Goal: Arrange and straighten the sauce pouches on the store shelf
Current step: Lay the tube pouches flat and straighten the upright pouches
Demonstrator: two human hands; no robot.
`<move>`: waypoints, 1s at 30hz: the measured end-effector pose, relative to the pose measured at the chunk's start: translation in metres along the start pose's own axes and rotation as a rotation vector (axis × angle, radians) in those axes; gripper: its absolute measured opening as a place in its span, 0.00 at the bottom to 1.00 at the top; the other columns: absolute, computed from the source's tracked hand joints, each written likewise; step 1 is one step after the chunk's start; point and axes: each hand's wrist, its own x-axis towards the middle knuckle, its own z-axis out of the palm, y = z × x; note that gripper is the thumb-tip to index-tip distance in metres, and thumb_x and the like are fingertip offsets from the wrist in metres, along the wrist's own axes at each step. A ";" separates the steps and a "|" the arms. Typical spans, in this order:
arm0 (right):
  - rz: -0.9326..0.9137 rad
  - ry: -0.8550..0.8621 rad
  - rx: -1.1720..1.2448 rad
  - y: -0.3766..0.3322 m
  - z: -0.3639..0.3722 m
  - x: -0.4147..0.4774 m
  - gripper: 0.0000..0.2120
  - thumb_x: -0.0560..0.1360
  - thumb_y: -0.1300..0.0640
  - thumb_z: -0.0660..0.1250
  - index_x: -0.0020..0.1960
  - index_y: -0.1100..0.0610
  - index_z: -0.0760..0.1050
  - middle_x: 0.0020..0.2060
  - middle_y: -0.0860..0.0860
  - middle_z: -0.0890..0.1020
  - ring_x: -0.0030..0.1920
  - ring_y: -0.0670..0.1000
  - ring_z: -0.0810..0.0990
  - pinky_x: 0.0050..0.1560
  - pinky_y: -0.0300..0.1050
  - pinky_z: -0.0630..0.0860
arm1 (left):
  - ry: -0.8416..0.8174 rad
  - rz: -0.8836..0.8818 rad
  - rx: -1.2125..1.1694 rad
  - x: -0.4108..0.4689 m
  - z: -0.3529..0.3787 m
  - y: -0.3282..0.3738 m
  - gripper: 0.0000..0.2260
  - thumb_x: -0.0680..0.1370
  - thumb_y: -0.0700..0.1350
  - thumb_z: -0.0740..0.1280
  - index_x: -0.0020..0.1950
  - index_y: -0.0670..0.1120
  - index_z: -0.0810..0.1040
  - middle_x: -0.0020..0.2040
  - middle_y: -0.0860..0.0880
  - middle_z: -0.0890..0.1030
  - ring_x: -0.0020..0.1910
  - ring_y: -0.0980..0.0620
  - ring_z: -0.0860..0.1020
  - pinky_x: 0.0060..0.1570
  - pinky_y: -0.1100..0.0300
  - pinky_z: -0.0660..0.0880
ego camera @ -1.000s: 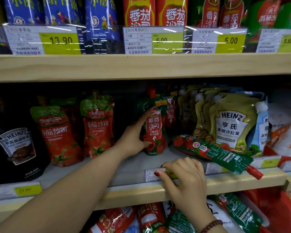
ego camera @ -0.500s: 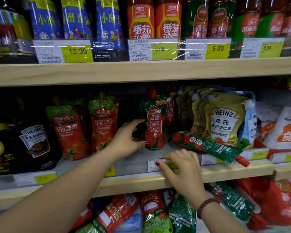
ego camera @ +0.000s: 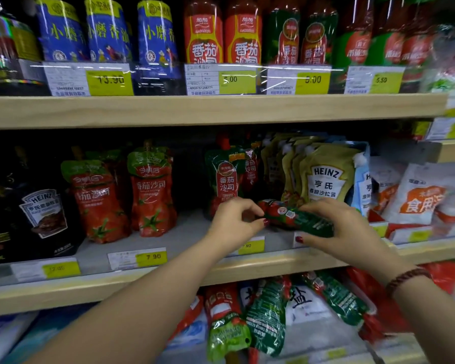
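I take the yellow-and-white paper price label marked 13.90 as my mark. Just behind and above it I see three tall bottles with blue wrap labels. To its right stand two plastic bottles with red-and-yellow labels, then bottles with green-and-red labels. Level with it, further right, sit the same kind of label marked 6.00, 5.00 and 5.50. Well below it is a smaller yellow label marked 7.90. Far down to its right lie white plastic bags with orange print, and lower still a white bag with a large black character.
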 end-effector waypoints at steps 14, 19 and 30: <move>-0.089 0.106 0.013 0.039 -0.004 -0.025 0.19 0.65 0.70 0.72 0.54 0.59 0.79 0.47 0.53 0.83 0.48 0.54 0.80 0.50 0.45 0.74 | 0.014 -0.080 0.032 0.022 0.023 0.013 0.05 0.68 0.42 0.74 0.42 0.48 0.81 0.38 0.55 0.79 0.39 0.58 0.77 0.35 0.77 0.69; -0.169 0.191 -0.005 0.022 -0.025 0.010 0.15 0.66 0.69 0.71 0.51 0.59 0.80 0.40 0.54 0.82 0.43 0.58 0.80 0.44 0.53 0.78 | -0.067 0.014 0.057 0.028 0.009 0.016 0.17 0.64 0.51 0.77 0.50 0.54 0.79 0.50 0.55 0.78 0.49 0.61 0.75 0.44 0.73 0.68; -0.133 0.122 0.251 -0.001 -0.037 0.103 0.08 0.68 0.62 0.71 0.47 0.60 0.81 0.46 0.54 0.84 0.50 0.52 0.80 0.52 0.48 0.76 | 0.010 -0.139 -0.199 0.038 0.031 0.008 0.10 0.70 0.43 0.74 0.47 0.51 0.77 0.47 0.53 0.80 0.48 0.53 0.78 0.49 0.59 0.77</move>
